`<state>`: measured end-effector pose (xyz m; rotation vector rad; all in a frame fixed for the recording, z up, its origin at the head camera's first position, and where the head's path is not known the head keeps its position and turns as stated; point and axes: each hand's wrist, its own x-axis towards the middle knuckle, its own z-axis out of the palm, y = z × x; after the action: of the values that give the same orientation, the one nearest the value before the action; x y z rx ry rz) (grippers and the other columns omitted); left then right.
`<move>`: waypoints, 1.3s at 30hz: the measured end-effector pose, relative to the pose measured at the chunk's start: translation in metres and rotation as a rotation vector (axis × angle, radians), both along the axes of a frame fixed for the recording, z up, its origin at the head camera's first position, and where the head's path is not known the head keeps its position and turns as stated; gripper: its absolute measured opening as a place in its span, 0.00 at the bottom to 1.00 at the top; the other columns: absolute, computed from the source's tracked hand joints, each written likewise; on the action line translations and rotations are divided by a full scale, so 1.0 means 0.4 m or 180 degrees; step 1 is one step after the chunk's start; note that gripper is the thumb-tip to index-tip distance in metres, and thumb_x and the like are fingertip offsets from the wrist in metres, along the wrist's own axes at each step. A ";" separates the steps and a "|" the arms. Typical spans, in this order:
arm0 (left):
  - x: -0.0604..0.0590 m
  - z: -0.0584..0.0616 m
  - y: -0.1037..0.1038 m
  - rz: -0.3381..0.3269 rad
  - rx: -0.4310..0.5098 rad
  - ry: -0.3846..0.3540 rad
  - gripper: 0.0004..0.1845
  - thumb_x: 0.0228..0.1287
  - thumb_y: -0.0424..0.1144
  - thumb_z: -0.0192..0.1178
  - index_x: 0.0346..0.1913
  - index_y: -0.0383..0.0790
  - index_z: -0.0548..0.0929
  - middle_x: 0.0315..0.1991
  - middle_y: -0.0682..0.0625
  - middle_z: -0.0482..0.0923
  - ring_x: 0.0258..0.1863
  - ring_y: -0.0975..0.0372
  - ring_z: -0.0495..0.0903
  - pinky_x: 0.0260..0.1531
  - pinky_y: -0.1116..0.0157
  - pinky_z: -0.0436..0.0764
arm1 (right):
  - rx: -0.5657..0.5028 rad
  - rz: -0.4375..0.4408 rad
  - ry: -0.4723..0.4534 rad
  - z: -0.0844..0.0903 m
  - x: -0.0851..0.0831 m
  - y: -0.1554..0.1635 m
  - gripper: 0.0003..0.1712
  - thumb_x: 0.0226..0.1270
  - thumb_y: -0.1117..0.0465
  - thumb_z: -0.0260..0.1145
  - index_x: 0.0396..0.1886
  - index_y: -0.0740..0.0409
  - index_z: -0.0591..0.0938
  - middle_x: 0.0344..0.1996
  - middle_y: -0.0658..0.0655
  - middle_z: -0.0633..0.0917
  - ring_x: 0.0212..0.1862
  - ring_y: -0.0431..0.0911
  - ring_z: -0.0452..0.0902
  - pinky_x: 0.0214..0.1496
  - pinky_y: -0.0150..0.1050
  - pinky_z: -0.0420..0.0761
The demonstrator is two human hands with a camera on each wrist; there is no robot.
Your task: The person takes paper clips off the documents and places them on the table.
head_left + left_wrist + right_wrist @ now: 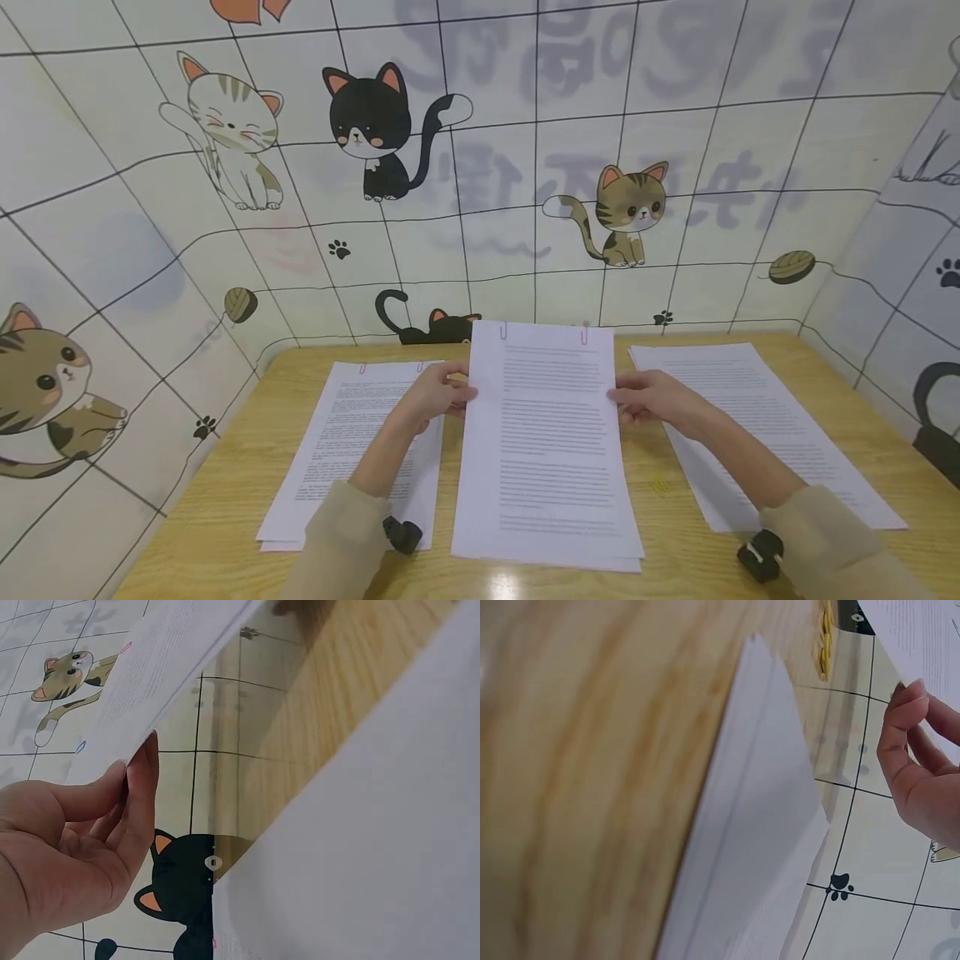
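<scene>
Upright over the middle of the table, a sheaf of printed paper (558, 433) is held between both hands. The left hand (438, 390) pinches its left edge between thumb and fingers, as the left wrist view also shows on the hand (90, 832). At the opposite edge the right hand (652, 396) pinches the paper, thumb and fingers meeting at the margin in the right wrist view (922, 757). Along the top edge sit a blue paper clip (81, 748) on the left and a red paper clip (584, 335) on the right.
To the left lies a printed stack (360, 442) with two red clips (363, 368) on its top edge. Another printed stack (757, 433) lies to the right, partly under the right forearm. Small yellow clips (660, 484) rest on the wooden table (217, 483). A cat-patterned wall (510, 233) stands behind.
</scene>
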<state>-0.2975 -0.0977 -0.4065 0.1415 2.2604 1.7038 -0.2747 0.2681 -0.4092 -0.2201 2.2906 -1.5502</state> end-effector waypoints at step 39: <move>0.139 0.093 -0.046 -0.0004 -0.0192 0.0862 0.09 0.65 0.34 0.68 0.46 0.35 0.89 0.35 0.47 0.88 0.31 0.56 0.87 0.39 0.62 0.84 | 0.0047 0.0168 0.1329 0.097 0.081 -0.053 0.09 0.76 0.62 0.62 0.43 0.66 0.82 0.22 0.57 0.80 0.24 0.46 0.74 0.26 0.36 0.74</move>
<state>-0.2418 -0.1163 -0.3694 0.3812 2.4986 1.7021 -0.2422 0.2468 -0.3703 -0.6495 2.5776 -1.5779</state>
